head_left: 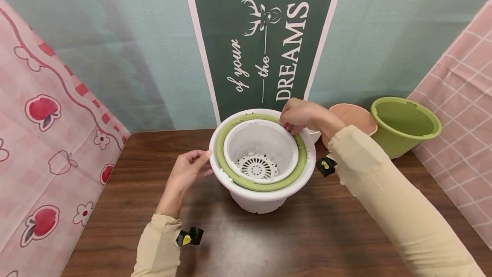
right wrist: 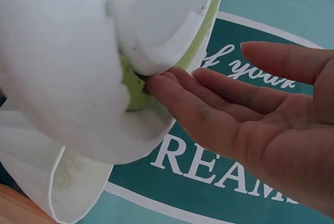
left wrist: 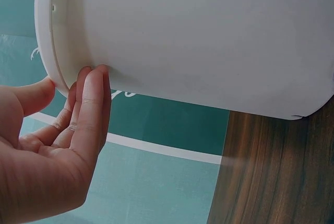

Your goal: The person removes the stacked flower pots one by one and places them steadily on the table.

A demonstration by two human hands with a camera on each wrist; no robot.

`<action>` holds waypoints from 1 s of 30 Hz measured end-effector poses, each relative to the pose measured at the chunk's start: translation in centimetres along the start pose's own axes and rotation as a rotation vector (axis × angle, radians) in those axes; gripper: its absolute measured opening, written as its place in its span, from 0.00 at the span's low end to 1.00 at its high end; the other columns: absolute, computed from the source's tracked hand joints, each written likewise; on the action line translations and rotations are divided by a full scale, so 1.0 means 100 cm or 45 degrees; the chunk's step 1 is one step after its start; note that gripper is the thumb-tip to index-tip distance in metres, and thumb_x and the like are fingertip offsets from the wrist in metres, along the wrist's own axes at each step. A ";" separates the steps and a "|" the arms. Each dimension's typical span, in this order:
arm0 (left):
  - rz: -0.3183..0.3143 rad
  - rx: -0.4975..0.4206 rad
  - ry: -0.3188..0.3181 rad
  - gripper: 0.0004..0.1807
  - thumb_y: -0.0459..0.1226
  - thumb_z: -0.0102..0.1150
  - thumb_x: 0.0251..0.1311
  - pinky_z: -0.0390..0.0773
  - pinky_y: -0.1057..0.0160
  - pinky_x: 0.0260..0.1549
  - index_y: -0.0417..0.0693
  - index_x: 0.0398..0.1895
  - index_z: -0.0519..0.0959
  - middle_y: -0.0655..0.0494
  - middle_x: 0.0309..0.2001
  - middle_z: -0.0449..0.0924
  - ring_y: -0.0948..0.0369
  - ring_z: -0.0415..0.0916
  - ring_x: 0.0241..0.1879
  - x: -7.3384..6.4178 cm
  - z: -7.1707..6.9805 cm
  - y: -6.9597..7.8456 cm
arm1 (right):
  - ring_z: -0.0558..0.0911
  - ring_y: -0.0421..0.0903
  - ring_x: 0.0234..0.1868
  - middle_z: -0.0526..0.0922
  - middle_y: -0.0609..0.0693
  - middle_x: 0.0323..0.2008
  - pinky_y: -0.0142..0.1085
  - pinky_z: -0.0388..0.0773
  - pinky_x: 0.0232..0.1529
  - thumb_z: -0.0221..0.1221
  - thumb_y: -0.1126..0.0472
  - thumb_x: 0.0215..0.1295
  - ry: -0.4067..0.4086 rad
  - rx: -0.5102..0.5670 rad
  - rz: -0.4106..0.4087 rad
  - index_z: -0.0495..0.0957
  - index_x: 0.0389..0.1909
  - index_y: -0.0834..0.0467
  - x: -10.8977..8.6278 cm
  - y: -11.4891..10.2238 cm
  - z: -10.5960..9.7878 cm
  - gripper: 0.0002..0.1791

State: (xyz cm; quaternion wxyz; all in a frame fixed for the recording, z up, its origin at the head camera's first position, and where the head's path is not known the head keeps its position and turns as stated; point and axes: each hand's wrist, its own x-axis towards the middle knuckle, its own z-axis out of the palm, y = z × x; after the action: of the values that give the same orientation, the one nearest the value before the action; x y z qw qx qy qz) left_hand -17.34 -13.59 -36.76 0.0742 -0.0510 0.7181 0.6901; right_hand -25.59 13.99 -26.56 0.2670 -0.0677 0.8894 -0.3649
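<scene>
The large white pot [head_left: 257,204] stood on the desk [head_left: 246,243], a green pot [head_left: 261,187] and a small white pot [head_left: 261,140] nested inside it. At its left, the left hand [head_left: 190,170] pinched its rim; at its far right, the right hand [head_left: 301,114], fingers extended and thumb apart, merely touched the nested rims.

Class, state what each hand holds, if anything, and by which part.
Left hand: the outer white flowerpot, pinched by its rim. Right hand: no grip shows; its fingertips are at the rim of the inner white flowerpot.
</scene>
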 end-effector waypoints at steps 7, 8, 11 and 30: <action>0.003 0.008 0.000 0.17 0.36 0.52 0.63 0.81 0.62 0.36 0.26 0.44 0.72 0.46 0.36 0.77 0.62 0.78 0.33 0.000 -0.001 0.000 | 0.73 0.52 0.40 0.74 0.63 0.41 0.40 0.80 0.41 0.46 0.69 0.63 -0.016 0.012 0.017 0.71 0.48 0.75 0.000 -0.001 0.000 0.16; 0.001 0.006 0.001 0.17 0.36 0.52 0.63 0.81 0.62 0.36 0.26 0.44 0.73 0.46 0.36 0.77 0.62 0.78 0.33 0.000 -0.001 0.000 | 0.73 0.52 0.41 0.73 0.63 0.41 0.40 0.80 0.41 0.46 0.69 0.63 -0.018 0.019 0.016 0.71 0.48 0.75 0.000 0.000 0.000 0.16; -0.002 0.004 0.004 0.16 0.36 0.52 0.63 0.81 0.61 0.37 0.26 0.44 0.73 0.46 0.35 0.77 0.62 0.78 0.33 0.000 0.000 0.000 | 0.74 0.52 0.41 0.73 0.64 0.42 0.40 0.80 0.42 0.45 0.70 0.64 -0.020 0.046 0.015 0.70 0.49 0.75 0.001 0.003 -0.001 0.16; -0.016 -0.004 -0.001 0.17 0.35 0.51 0.64 0.81 0.63 0.36 0.26 0.45 0.72 0.47 0.35 0.76 0.63 0.77 0.33 0.000 0.001 0.000 | 0.73 0.48 0.36 0.73 0.59 0.35 0.39 0.80 0.40 0.45 0.70 0.65 -0.046 0.184 0.000 0.69 0.46 0.76 0.004 0.013 -0.006 0.14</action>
State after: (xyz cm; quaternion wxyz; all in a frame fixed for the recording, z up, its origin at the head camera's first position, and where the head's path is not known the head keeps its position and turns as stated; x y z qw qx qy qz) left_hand -17.36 -13.46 -36.74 0.0787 -0.0552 0.7165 0.6909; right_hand -26.17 15.15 -27.29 0.2872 -0.0548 0.8556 -0.4270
